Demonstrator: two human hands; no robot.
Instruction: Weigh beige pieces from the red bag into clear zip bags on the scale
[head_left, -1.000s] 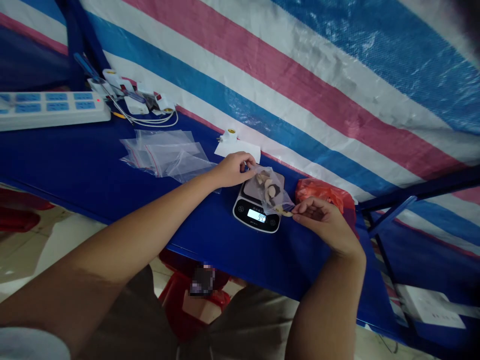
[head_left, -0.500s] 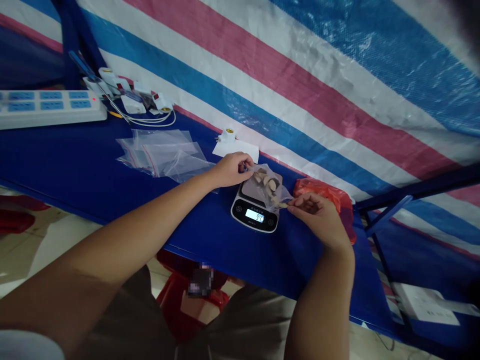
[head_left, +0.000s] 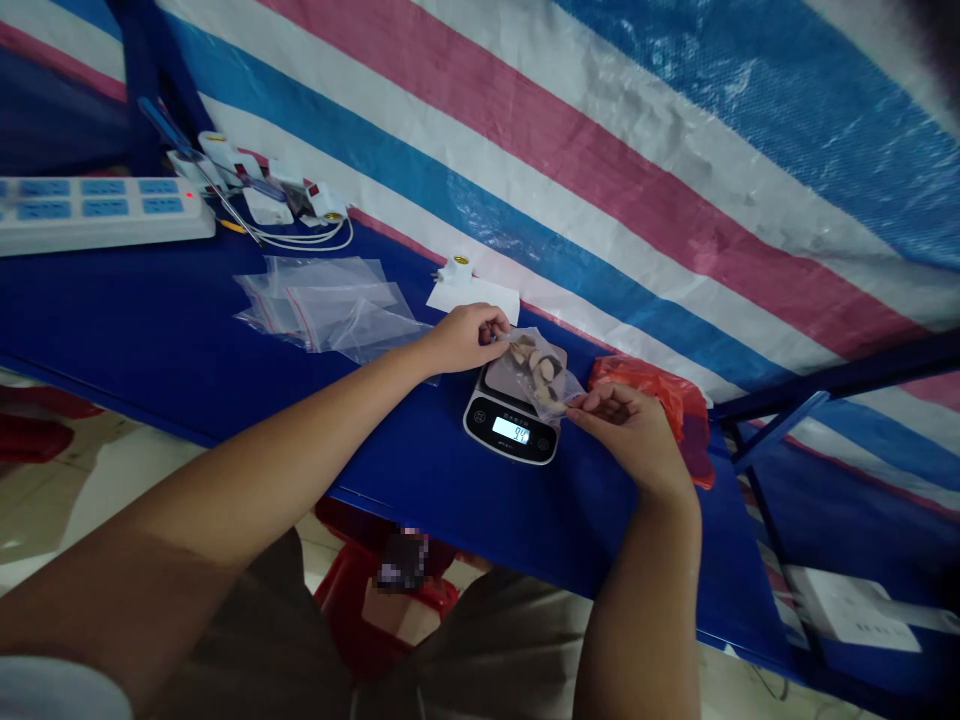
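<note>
A small clear plastic bag [head_left: 531,345] with several pale, dark-edged pieces [head_left: 547,370] in it, which look like dried mushroom slices, lies over the platform of a black and white digital kitchen scale [head_left: 514,433]. The scale's display is lit; its digits are hard to read. My left hand [head_left: 469,337] pinches the bag's upper left corner. At the lower right edge, the fingers of my right hand [head_left: 619,415] are closed on the bag, with one long pale piece close to the thumb tip. Whether they also grip that piece is hidden.
Flat clear zip bags [head_left: 330,300] lie on the blue table [head_left: 420,500] to the left. Behind the scale are a white lamp socket [head_left: 455,270] and white paper [head_left: 480,298]. A red plastic bag [head_left: 660,390] lies right; a power strip [head_left: 97,215] stands far left.
My right hand has shifted slightly left toward the scale, and the long pale piece sits a little farther into the bag. My left hand stays at its corner.
</note>
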